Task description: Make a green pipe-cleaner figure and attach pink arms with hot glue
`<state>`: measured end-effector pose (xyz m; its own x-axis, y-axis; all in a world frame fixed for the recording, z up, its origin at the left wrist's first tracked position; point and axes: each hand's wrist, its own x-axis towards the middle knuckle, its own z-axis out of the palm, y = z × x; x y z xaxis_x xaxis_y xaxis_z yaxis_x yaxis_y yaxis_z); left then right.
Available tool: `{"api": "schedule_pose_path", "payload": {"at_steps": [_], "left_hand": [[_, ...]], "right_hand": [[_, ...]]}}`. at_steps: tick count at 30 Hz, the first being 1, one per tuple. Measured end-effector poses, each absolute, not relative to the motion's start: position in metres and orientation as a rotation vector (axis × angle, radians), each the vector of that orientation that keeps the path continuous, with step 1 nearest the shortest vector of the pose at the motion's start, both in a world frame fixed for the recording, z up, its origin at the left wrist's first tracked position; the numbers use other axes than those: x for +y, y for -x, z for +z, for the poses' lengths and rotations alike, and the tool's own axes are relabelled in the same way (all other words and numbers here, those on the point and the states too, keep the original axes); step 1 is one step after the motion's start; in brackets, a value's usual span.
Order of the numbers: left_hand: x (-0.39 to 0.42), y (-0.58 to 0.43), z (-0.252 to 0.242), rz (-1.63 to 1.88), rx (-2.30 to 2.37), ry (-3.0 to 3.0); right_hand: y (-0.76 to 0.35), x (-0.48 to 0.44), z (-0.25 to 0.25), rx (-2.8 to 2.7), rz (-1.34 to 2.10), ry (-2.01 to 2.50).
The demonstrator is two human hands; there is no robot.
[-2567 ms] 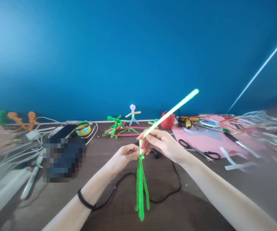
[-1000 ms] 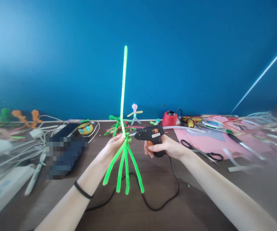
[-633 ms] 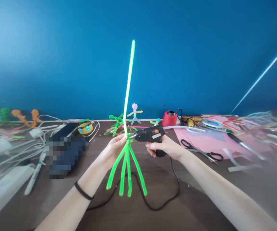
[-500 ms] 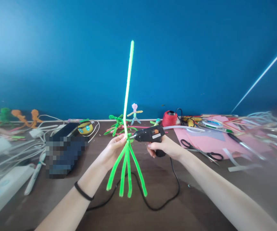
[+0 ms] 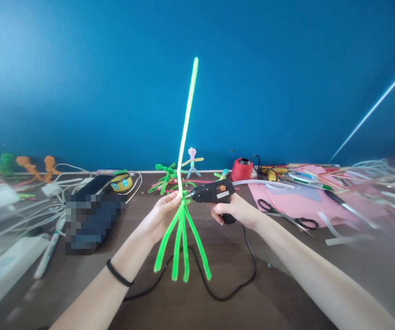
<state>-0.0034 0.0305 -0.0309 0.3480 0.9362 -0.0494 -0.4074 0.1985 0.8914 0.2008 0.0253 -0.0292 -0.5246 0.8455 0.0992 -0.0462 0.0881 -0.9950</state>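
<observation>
My left hand (image 5: 162, 215) pinches a bundle of green pipe cleaners (image 5: 183, 238) at its knot, above the brown table (image 5: 218, 311). One long strand (image 5: 188, 119) rises upright from the knot; several shorter strands fan downward. My right hand (image 5: 238, 211) grips a black glue gun (image 5: 211, 192) with an orange trigger. Its nozzle points left and touches the knot beside my left fingers. The gun's black cord (image 5: 238, 279) loops across the table below.
Small pipe-cleaner figures (image 5: 170, 176) stand by the blue wall, with a red yarn ball (image 5: 241, 168). Scissors (image 5: 285, 213), pink paper (image 5: 297, 197) and paper strips lie right. A dark blurred-out object (image 5: 90, 215), white cables (image 5: 25, 215) and orange figures (image 5: 35, 168) lie left.
My right hand let go of the long strand and took up the glue gun, bringing its nozzle to the knot. The long strand swung upright and now leans slightly right.
</observation>
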Motion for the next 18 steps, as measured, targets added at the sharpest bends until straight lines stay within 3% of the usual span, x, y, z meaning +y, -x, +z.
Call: {"api": "schedule_pose_path", "payload": {"at_steps": [18], "left_hand": [[0.0290,0.0030,-0.0290,1.040,0.686,-0.935]], "right_hand": [[-0.2025,0.0275,-0.0310,-1.660,1.521,0.775]]}}
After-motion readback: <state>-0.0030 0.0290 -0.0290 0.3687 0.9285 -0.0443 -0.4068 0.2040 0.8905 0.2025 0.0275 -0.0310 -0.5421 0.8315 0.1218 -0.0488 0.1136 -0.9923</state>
